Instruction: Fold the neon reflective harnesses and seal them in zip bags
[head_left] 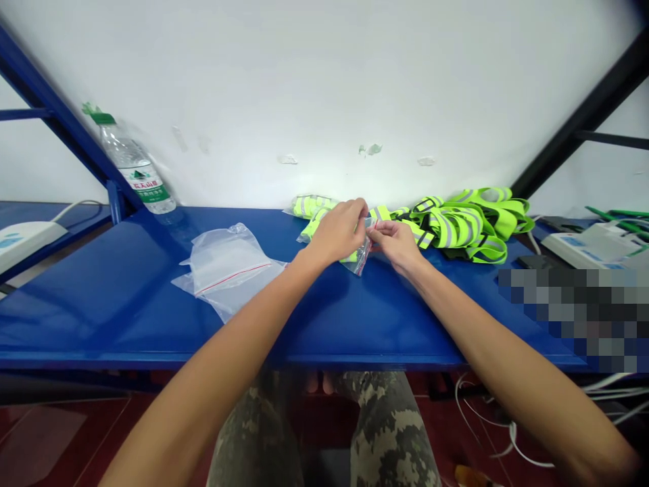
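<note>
Currently both hands meet over the middle of the blue worktop (126, 297), toward its far edge. Left hand (339, 230): grip closed on the upper part of a small clear bag (361, 256), fingers curled over it. Right hand (394, 242): thumb and fingers pinched on the same bag at its red-lined mouth, touching the left hand. The bag holds a folded neon strap (349, 258); whether its lower corner rests on the worktop or hangs just above it, cannot tell. Left of the hands: stack of empty bags (228, 267), lying flat. Far left by the wall: water bottle (134, 166), upright. Just right of the hands: loose pile of reflective straps (466, 220). Beyond the left hand: bagged straps (310, 205).
</note>
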### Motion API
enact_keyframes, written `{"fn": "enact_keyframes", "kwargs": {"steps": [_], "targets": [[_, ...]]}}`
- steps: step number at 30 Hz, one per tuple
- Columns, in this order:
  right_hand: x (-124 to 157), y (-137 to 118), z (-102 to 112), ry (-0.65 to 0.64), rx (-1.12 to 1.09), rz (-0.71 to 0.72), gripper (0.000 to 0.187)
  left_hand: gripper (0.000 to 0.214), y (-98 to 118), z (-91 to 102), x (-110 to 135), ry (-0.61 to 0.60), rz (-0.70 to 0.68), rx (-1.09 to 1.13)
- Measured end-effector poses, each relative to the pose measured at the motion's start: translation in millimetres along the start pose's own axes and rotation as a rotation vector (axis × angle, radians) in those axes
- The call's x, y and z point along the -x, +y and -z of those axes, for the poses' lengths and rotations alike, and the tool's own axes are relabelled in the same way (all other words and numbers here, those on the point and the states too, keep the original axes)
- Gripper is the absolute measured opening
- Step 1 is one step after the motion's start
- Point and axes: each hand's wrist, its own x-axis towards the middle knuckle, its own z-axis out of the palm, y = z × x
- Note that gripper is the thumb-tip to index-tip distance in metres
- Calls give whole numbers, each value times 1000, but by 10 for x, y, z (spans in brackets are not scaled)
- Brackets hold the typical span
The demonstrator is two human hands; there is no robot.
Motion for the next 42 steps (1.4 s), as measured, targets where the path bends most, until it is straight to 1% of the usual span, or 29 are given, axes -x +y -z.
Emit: {"fn": "enact_keyframes", "kwargs": {"steps": [1, 5, 8, 11, 13, 15, 18, 21, 24, 29, 33, 36, 38, 42], "targets": [[-4, -6, 19, -24, 0, 15, 26, 20, -41, -17, -90, -24, 9, 69], [-3, -20, 146, -99, 26, 49, 37, 20, -155, -135, -378, -184, 41, 388], [14, -33, 249, -108, 34, 31, 39, 25, -169, -204, -498, -249, 76, 517], [25, -53, 297, -91, 13, 23, 40, 28, -148, -223, -563, -262, 78, 567], [19, -59, 300, -73, 3, 25, 40, 28, -129, -203, -591, -274, 102, 580], [1, -54, 294, -73, 5, 25, 40, 31, -108, -163, -617, -311, 119, 559], [-34, -33, 288, -62, 16, 42, 37, 37, -77, -90, -661, -360, 102, 469], [-61, -26, 296, 11, 15, 66, 35, 40, -53, -64, -691, -346, 117, 410], [-69, -38, 311, 54, -17, 66, 32, 40, -41, -117, -665, -315, 181, 417], [-73, -33, 328, 59, -113, 28, 41, 35, -49, -266, -507, -246, 255, 492], [-72, -9, 311, 62, -142, 17, 41, 30, -72, -321, -406, -287, 241, 629], [-54, -18, 290, 72, -147, 25, 38, 30, -102, -349, -382, -290, 222, 724], [-36, -37, 280, 60, -143, -12, 36, 31, -130, -375, -377, -273, 241, 766], [-15, -63, 271, 38, -100, -76, 42, 31, -183, -432, -362, -247, 278, 759]]}}
